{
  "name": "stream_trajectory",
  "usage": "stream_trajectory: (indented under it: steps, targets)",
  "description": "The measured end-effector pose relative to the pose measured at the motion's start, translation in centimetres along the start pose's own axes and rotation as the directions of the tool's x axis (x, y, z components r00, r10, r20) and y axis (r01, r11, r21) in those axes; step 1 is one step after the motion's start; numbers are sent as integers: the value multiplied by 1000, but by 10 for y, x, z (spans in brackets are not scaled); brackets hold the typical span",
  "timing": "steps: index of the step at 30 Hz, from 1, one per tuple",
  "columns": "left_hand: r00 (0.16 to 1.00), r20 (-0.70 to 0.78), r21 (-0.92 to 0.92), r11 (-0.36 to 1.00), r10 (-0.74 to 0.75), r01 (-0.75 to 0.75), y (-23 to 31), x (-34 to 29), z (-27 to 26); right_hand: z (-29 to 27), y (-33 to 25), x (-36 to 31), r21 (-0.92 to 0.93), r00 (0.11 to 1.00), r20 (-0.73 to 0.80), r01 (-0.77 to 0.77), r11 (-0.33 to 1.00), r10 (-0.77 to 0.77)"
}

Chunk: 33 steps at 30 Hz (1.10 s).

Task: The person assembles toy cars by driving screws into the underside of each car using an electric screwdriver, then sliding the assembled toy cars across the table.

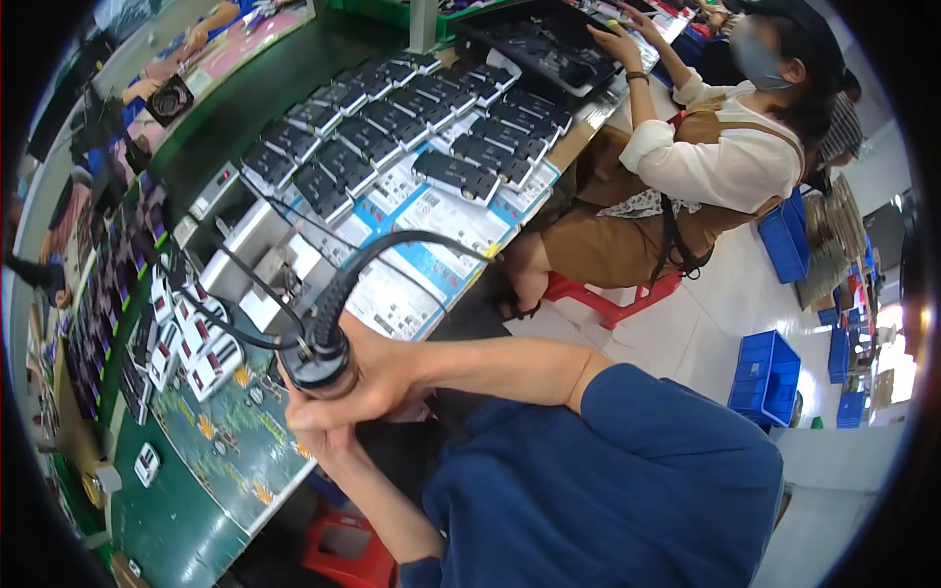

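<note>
My right hand point(377, 367) wraps round a black, round-bodied power screwdriver point(328, 367), held upright over the near edge of the bench. A thick ribbed cord curves up and right from its top. Under it, close against the right hand, my left hand point(328, 436) has its fingers drawn together; the tool hides whatever lies in them. Left of the hands lies a cluster of white toy-vehicle shells point(206, 358) with dark openings. Beyond them, rows of black-based toy vehicles point(368, 137) lie on printed blue-and-white sheets point(392, 294).
A white box-like fixture point(274, 284) with cables stands behind the tool. One white piece point(147, 465) lies on the green bench point(186, 529). A masked co-worker point(706, 157) sits at right by a black tray point(534, 49). Red stools point(348, 554) and blue bins point(765, 377) are on the floor.
</note>
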<state>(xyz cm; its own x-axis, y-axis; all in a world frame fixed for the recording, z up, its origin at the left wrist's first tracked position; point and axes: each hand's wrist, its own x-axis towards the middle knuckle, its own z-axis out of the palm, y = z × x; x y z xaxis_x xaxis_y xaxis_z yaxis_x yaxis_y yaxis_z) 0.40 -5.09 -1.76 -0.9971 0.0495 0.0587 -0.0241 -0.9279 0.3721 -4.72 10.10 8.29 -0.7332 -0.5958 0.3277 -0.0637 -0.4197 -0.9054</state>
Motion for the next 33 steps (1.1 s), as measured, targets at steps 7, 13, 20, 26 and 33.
stream_trajectory:
  steps: [7, 13, 20, 26, 33]
  targets:
    - [989, -144, 46, 998, -32, 39, 1, 0, 0, 1, 12, 3, 53, 988, -135, 81, 995, -73]
    - [967, -250, 87, 994, -47, 71, 6, 2, -18, -1, 13, -3, 98, 992, -56, -109, 989, 115]
    - [964, -267, 120, 992, -5, 38, 5, 7, -13, 3, 3, -10, 81, 995, -101, 18, 997, -9]
    - [956, -78, 888, 456, 281, -61, 49, -16, 4, 8, -41, -21, 174, 982, -167, 121, 977, -92]
    - [908, 391, 462, -820, -153, -337, 94, -13, -4, -10, -30, -36, 117, 961, -267, 98, 988, -63]
